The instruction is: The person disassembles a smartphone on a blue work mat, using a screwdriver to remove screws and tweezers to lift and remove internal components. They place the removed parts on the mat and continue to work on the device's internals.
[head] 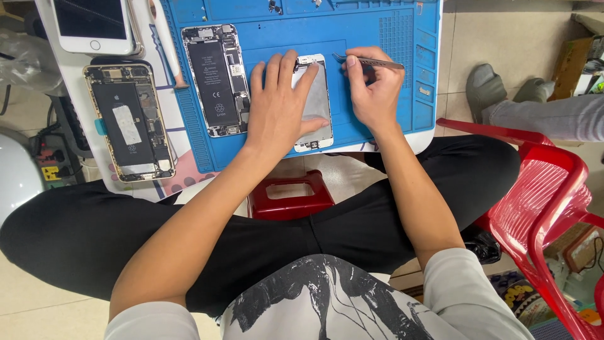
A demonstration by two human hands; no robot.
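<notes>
Screen panel (314,104), face down on blue mat (402,75), right of opened phone (217,79) | your left hand (280,104) lay spread flat, pinning it | your right hand (371,85) pinched tweezers (368,62) at its top edge | likely thin, light, brittle: hold by edges, never flex.

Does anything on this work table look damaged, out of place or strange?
The opened phone left of the blue mat has pale tape stuck on its battery. It also lies slightly askew and partly beyond the table edge.
</notes>
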